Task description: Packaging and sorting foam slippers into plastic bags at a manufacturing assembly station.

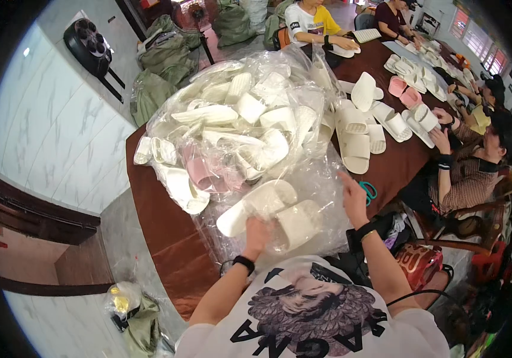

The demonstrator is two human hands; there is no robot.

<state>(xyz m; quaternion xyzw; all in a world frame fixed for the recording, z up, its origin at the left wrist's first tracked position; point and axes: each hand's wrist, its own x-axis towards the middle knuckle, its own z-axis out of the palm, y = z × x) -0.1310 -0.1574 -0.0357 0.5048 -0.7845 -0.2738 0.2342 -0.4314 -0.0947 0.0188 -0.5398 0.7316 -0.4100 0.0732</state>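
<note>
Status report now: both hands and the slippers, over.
Left hand holds white slipper pair in clear bag. Right hand open, raised above the plastic. Big slipper bag piled close behind.

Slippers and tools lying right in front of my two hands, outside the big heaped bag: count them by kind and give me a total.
White slippers: 2
Scissors: 1
Total: 3
</note>
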